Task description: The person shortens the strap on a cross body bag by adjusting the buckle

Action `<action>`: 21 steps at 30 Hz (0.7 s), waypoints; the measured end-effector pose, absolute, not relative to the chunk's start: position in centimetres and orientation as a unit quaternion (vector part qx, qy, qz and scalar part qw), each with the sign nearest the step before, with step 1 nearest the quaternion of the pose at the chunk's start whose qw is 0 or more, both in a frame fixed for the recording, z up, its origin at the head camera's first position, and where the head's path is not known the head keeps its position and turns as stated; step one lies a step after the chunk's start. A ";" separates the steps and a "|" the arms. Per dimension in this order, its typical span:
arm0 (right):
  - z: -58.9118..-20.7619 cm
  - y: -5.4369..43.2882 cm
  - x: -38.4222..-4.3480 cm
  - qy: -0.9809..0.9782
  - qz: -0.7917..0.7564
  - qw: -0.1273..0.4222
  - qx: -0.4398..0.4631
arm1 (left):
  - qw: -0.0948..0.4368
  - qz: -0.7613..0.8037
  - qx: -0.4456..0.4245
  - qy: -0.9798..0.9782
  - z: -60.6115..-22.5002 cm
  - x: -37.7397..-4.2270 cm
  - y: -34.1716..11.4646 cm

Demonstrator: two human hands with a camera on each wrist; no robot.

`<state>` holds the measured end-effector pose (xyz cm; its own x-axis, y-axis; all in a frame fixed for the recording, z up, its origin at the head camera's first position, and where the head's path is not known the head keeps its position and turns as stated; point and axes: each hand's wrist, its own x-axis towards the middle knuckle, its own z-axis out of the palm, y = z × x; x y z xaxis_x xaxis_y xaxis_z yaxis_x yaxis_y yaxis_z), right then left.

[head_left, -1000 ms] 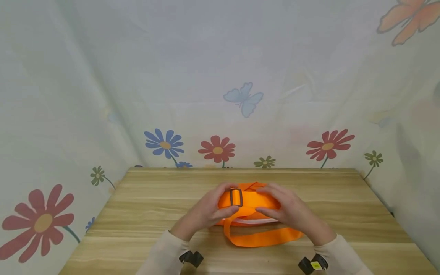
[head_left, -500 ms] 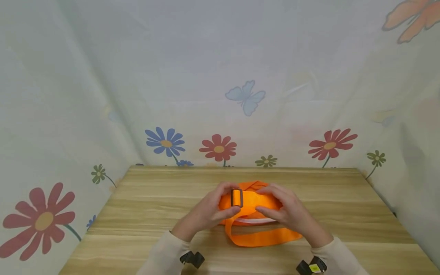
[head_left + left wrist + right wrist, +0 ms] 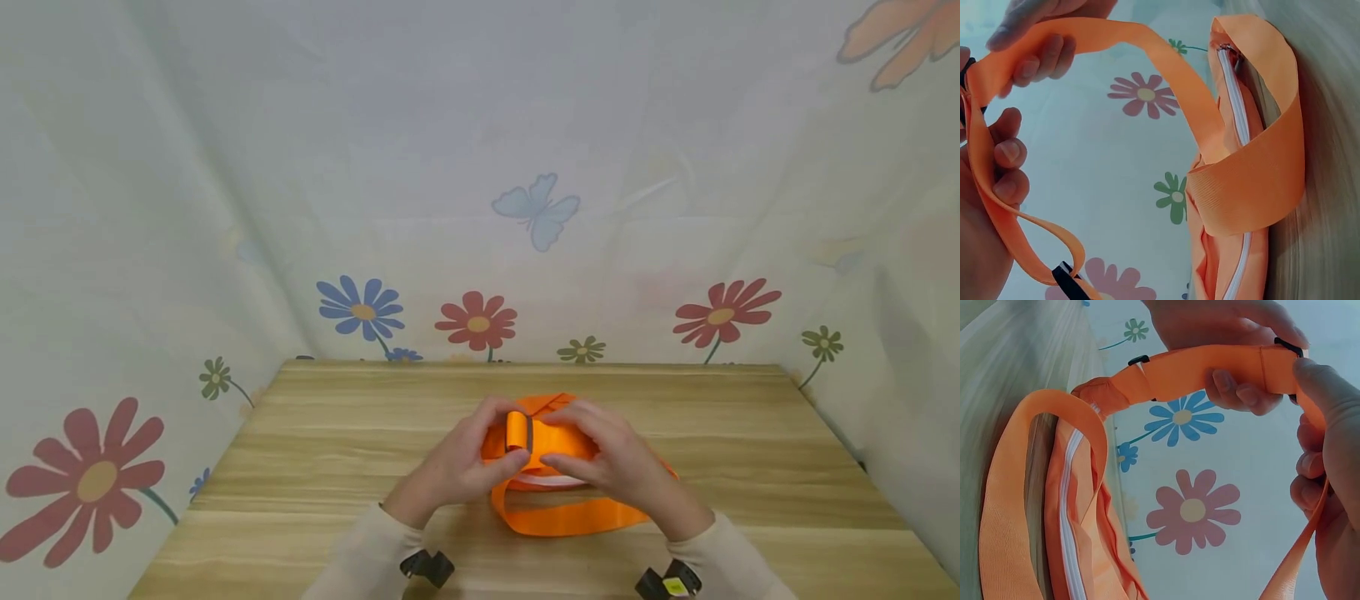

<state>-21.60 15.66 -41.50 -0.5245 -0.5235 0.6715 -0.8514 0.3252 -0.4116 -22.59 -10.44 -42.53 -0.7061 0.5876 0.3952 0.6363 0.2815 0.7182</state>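
An orange strap (image 3: pixel 562 440), held above an orange zipped bag (image 3: pixel 1054 506), spans the space between my hands. My left hand (image 3: pixel 461 458) grips it beside a black slide buckle (image 3: pixel 530 434), where the webbing forms a small loop. Close by on the right, my right hand (image 3: pixel 618 462) pinches the strap between thumb and fingers, as the right wrist view also shows at the buckle (image 3: pixel 1289 347). A second black slider (image 3: pixel 1139 360) sits farther along the strap. The bag's white zipper (image 3: pixel 1235 94) faces me, partly hidden by a wide strap loop (image 3: pixel 1250 181).
The bag lies on a wood-grain table (image 3: pixel 360 417). A slack strap loop (image 3: pixel 570 518) spreads on the table in front of it. Behind stands a pale backdrop (image 3: pixel 420 167) printed with flowers and butterflies.
My right hand has moved left, closer to my left hand. The buckle has turned more edge-on, and the webbing loop beside it bulges out more.
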 end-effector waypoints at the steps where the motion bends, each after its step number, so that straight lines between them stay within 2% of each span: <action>1: -41.5 15.6 -21.6 -0.788 0.377 0.215 0.438 | 0.033 -0.459 -0.384 -0.801 -42.5 -22.6 -10.4; 13: -41.6 17.0 -21.4 -0.814 0.331 0.203 0.432 | 0.069 -0.472 -0.370 -0.797 -42.8 -22.7 -11.6; 21: -41.8 16.9 -21.6 -0.793 0.348 0.218 0.450 | 0.056 -0.490 -0.384 -0.781 -43.4 -22.9 -11.8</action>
<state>-21.61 16.92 -41.76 -0.5005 -0.5625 0.6581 -0.8651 0.3537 -0.3556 -22.90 -11.82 -43.36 -0.6990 0.5442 0.4640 0.6547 0.2258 0.7214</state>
